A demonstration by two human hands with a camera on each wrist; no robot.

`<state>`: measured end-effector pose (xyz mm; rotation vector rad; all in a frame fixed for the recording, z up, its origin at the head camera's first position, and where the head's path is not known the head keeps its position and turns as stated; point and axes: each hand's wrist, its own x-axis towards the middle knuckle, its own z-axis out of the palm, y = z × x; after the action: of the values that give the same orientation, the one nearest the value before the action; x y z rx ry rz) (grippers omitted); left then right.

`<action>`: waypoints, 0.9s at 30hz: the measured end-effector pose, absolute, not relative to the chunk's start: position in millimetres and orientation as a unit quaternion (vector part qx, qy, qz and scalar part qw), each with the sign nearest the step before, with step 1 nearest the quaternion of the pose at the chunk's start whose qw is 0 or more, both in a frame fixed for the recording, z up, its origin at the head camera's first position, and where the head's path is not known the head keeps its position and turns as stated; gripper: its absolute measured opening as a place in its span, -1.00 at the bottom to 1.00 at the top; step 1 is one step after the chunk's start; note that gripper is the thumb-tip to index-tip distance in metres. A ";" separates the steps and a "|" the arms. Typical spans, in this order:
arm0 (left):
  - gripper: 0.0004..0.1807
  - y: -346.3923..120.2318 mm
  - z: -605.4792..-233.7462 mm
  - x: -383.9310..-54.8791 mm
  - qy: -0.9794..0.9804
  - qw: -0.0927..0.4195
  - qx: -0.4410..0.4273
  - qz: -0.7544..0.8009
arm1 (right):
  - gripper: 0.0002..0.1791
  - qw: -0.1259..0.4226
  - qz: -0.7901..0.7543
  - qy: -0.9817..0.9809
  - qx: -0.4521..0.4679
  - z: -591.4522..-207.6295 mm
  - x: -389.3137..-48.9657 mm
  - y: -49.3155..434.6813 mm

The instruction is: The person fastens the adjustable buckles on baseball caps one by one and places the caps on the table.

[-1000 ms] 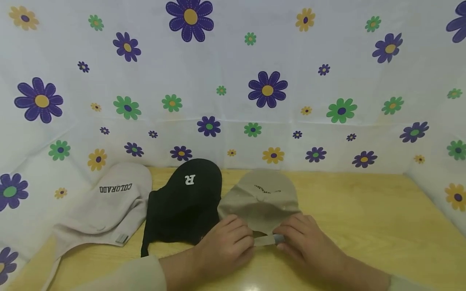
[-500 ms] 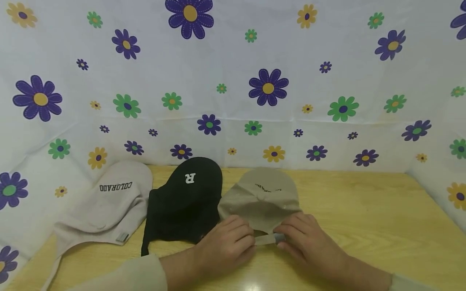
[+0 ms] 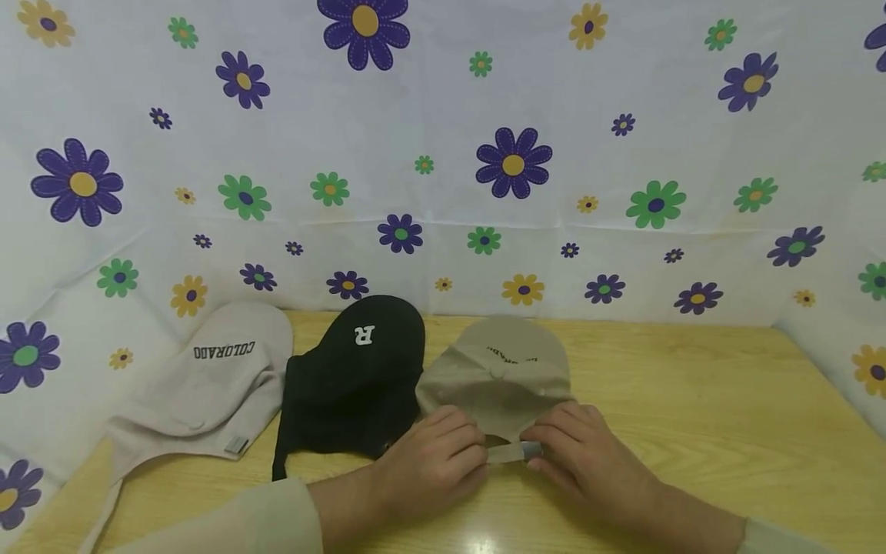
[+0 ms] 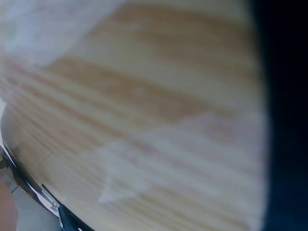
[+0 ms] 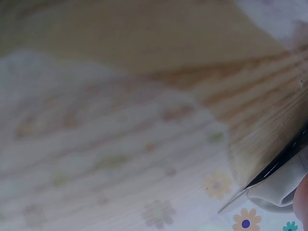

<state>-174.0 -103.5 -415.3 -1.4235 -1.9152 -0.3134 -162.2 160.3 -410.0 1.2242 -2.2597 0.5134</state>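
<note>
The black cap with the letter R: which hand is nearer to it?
Left. The left hand is by the lower right corner of the black cap; the right hand is farther away, at the strap of the beige cap.

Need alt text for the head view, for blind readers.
A person's hands hold the strap of a tan cap on a wooden table. To its left lie a black cap with a white R and a pale COLORADO cap; flowered cloth hangs behind.
</note>
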 end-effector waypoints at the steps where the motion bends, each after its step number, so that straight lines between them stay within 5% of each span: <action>1: -0.88 -103.5 -414.9 -174.1 -0.744 0.358 -0.552 -0.120 | -0.76 0.254 0.189 -0.835 0.449 -410.2 -162.2 160.6; 27: -0.90 -101.3 -413.0 -173.4 -0.744 0.355 -0.553 -0.120 | -0.76 0.249 0.189 -0.833 0.456 -410.6 -163.3 161.3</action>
<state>-173.4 -101.3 -413.0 -1.4289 -1.9227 -0.3106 -163.3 161.3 -410.6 1.2416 -2.2700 0.5159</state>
